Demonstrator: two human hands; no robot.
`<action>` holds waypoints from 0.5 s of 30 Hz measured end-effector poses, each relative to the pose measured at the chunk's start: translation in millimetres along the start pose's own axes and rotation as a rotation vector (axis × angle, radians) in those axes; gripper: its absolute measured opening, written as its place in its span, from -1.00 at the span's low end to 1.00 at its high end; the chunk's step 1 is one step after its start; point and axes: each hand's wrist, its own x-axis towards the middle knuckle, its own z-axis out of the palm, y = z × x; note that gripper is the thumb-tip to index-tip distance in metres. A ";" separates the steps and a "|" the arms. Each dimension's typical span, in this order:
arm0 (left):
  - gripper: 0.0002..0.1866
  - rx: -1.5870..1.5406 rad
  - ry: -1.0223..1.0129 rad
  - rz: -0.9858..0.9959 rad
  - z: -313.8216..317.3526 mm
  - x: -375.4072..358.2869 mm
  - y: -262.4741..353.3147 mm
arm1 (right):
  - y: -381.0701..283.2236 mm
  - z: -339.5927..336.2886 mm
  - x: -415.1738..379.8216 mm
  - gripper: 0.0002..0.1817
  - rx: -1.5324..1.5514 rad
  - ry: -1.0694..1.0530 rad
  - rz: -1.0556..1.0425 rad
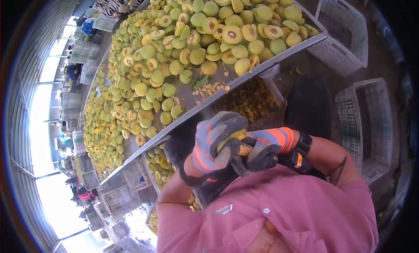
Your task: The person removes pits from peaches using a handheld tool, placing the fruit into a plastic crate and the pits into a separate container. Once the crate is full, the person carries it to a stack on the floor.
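Both hands wear striped grey, orange and blue gloves with dark palms and meet in front of my chest. My left hand [216,141] is closed around a yellow-green stone fruit [236,136], part of which shows between the fingers. Against it, my right hand [264,149] has its fingers curled tight. A small orange-tan piece [244,151] shows between the two hands; I cannot tell whether it is fruit or part of a tool. Just beyond the hands, a metal-edged table [262,68] bears a heap of whole and halved stone fruit [174,65].
Under the table edge lies a container of brownish pieces [255,100]. Pits [211,89] and a green leaf [200,82] lie on the tabletop. White plastic crates [364,122] stand at right, and a crate of fruit [158,163] at left. Other people [85,193] are farther off.
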 end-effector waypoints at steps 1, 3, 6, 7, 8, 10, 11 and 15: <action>-0.66 -0.058 -0.018 -0.047 1.1 4.4 0.6 | 3.9 -0.1 0.5 -0.81 0.065 0.031 -0.058; -0.58 -0.175 -0.020 -0.308 3.6 14.1 6.0 | 12.4 2.4 2.1 -0.82 0.198 0.106 -0.165; -0.52 -0.264 0.196 -0.460 27.0 9.2 -24.1 | 22.4 -28.5 6.6 -0.81 0.490 -0.135 -0.224; -0.53 -0.234 0.214 -0.489 33.2 -0.5 -44.4 | 27.1 -37.7 9.4 -0.81 0.548 -0.122 -0.223; -0.54 -0.203 0.239 -0.515 39.0 -14.5 -68.0 | 30.6 -46.6 12.7 -0.82 0.602 -0.110 -0.215; -0.56 -0.599 0.415 -0.690 41.4 -32.7 -72.4 | 37.3 -56.1 21.9 -0.80 0.299 0.082 -0.331; -0.57 -1.037 0.551 -0.818 39.1 -43.8 -69.7 | 43.4 -58.0 28.5 -0.77 -0.060 0.252 -0.457; -0.68 -0.843 0.968 -0.814 -0.3 -91.3 -63.3 | 50.4 -96.2 45.4 -0.76 -0.480 0.742 -0.280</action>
